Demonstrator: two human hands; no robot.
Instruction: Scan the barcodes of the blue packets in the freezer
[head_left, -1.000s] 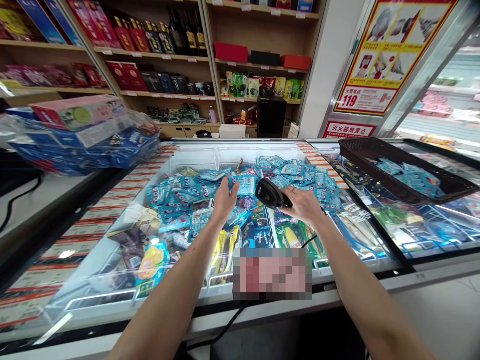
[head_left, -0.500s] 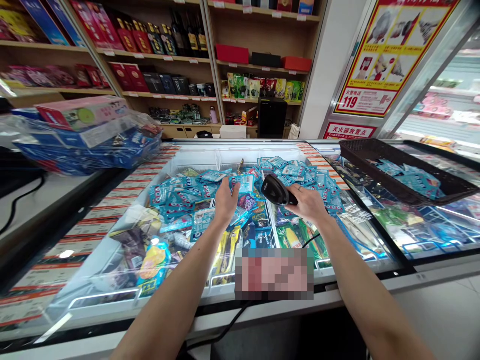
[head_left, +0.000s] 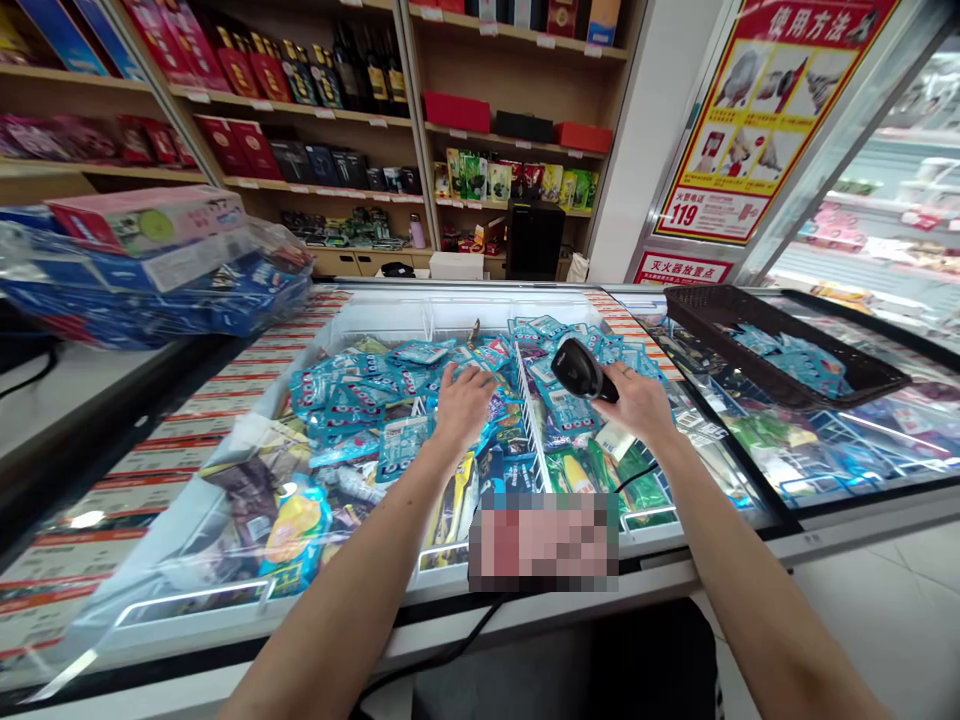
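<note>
Chest freezer [head_left: 465, 302]: blue packets [head_left: 352, 405] heaped inside; black basket [head_left: 699, 318] on glass lid [head_left: 825, 455].

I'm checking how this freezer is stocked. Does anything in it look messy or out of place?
Yes. The blue packets lie in a loose heap over other goods, on both sides of the white divider. The left hand rests on them; the right hand holds a scanner.
</note>
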